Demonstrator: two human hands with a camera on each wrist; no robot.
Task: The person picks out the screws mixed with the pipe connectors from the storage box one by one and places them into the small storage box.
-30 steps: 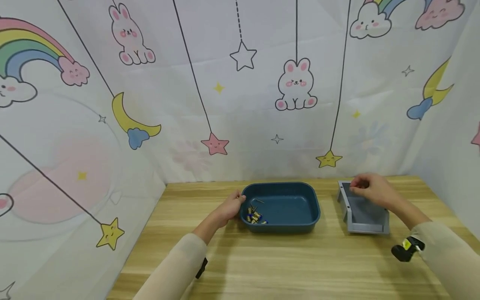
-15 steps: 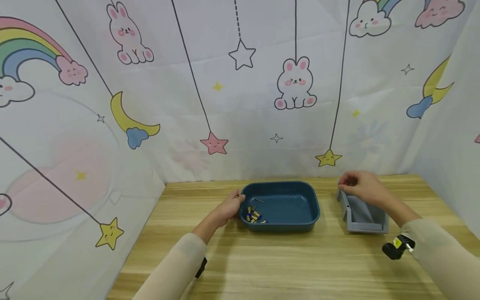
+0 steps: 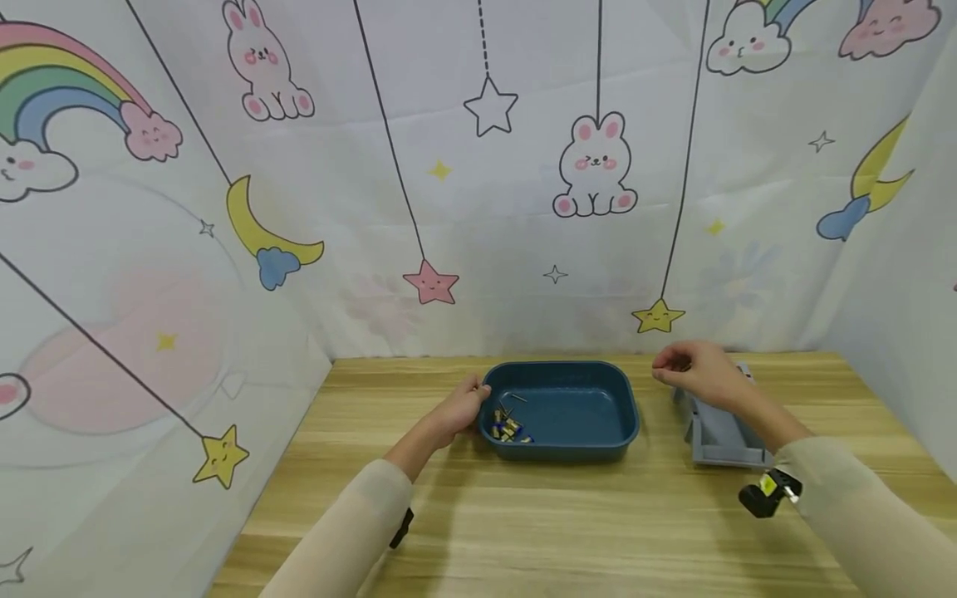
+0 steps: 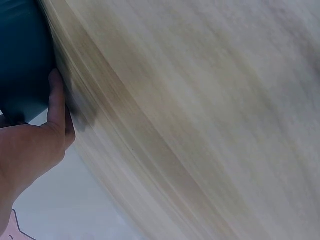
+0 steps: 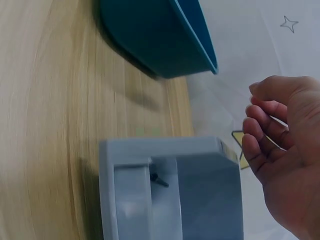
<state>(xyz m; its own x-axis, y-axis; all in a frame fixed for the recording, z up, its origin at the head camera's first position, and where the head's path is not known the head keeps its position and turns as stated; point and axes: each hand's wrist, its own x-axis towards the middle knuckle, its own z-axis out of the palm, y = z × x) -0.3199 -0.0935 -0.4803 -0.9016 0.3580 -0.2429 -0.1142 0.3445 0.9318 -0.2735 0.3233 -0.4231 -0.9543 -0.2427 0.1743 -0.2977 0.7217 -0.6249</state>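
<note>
**Left hand point(image 3: 458, 411) on the blue tub point(image 3: 557, 453), right hand point(image 3: 703, 372) loose beside the grey tray point(image 3: 719, 430)**

Behind and at both sides, a white fabric backdrop point(image 3: 516, 232) printed with rabbits, stars, moons, clouds and rainbows. Below it, a pale wood-grain tabletop point(image 3: 561, 531).

Toward the table's back edge, the blue tub, rectangular with rounded corners: touching the left hand, directly to its right, and a little way left of the right hand. Farther right, the grey tray, with raised side walls and a lip at the near end, partly hidden by the right hand and forearm.

Over both forearms, cream sleeves point(image 3: 344, 523). Gripping the left end of the tub with the left hand, thumb at the rim. Holding the right hand in the air by the gap between tub and tray, fingers loosely bent, released, apart from both in the right wrist view.

At the right cuff, a black wrist camera point(image 3: 761, 497). In the tub's near left corner, a heap of small brass-coloured cylinders point(image 3: 507, 432), some with blue ends; just beyond, thin pins point(image 3: 518, 399), too small to identify. Inside the tray, a dark screw-like piece point(image 5: 159, 180).
</note>
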